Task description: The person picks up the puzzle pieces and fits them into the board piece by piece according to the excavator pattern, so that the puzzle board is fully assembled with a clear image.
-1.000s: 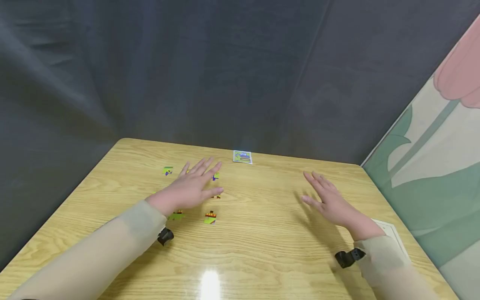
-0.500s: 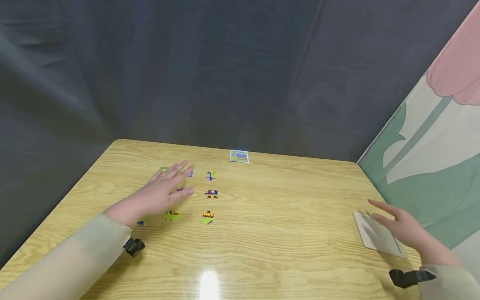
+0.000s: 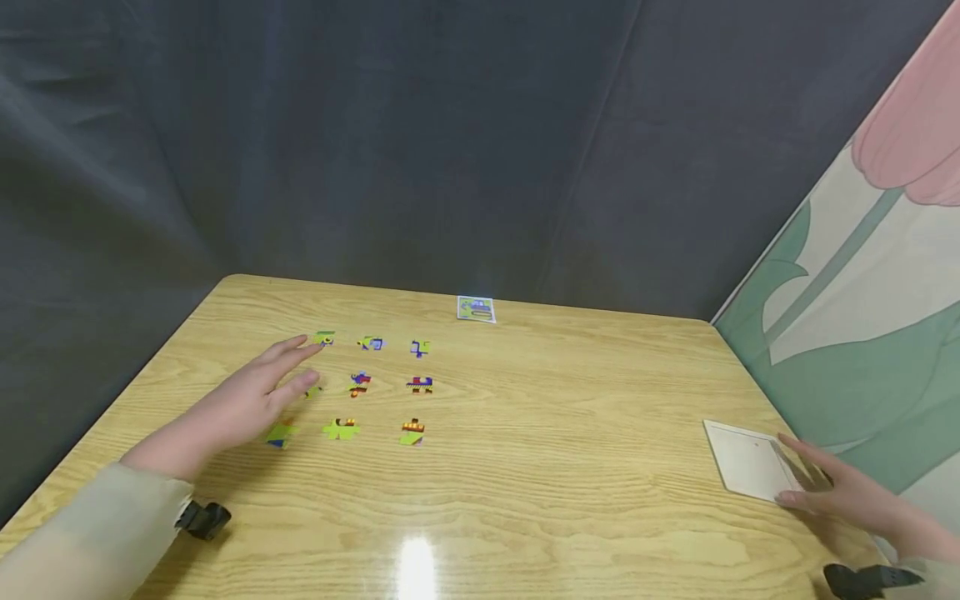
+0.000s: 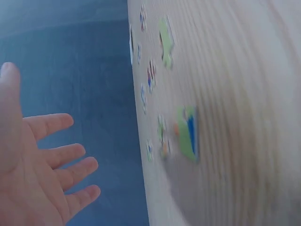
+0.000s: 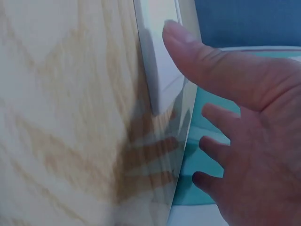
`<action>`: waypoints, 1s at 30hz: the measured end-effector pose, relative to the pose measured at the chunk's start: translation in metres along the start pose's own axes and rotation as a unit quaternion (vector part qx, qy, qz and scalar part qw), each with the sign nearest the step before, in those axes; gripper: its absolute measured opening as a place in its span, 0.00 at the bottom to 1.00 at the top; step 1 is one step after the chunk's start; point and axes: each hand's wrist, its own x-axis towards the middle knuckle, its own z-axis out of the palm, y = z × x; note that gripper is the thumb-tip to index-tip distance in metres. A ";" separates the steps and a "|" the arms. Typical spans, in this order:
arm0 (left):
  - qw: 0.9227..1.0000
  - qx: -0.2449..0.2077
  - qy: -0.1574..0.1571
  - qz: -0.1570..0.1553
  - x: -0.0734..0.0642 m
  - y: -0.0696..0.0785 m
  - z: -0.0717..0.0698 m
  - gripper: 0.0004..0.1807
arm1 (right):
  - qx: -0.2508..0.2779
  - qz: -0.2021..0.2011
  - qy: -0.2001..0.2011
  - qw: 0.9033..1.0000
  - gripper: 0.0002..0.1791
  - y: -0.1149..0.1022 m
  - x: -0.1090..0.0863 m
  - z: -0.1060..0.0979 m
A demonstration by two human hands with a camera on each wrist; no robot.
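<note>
1. So the left hand (image 3: 238, 407) is hovering over the left end of the surface (image 3: 570, 492), fingers spreading wide and holding nothing.
2. Nine little puzzle pieces (image 3: 342, 429) are lying there in a loose three-by-three layout, all sitting apart from each other. The hand's partly covering the left column: fingertips are pointing at the top piece, and the thumb's blocking some of the middle one.
3. The bottom-left green piece (image 3: 281, 434), the one with a blue corner, is showing just beside that hand.
4. Over at the far right, the right hand (image 3: 851, 493) is hanging at the right edge of a flat white board (image 3: 750, 462), thumb and fingers standing well apart. The thumb's lining up with the board's near corner, but honestly I can't tell if it's touching.
5. A small picture card (image 3: 476, 309) is lying at the back edge, right in front of the dark curtain (image 3: 450, 150).
6. Both wrists are wearing black cameras (image 3: 204, 521).
</note>
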 end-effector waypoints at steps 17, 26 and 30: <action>0.999 -0.002 0.020 -0.040 -0.028 -0.031 -0.012 0.36 | -0.035 -0.019 -0.021 0.999 0.49 -0.016 0.025 0.015; 0.998 0.025 0.043 -0.037 -0.038 -0.033 -0.012 0.31 | -0.075 -0.065 -0.022 0.995 0.54 -0.059 0.064 0.039; 0.998 0.045 0.040 -0.037 -0.038 -0.036 -0.012 0.20 | -0.108 -0.084 -0.029 0.990 0.54 -0.083 0.084 0.052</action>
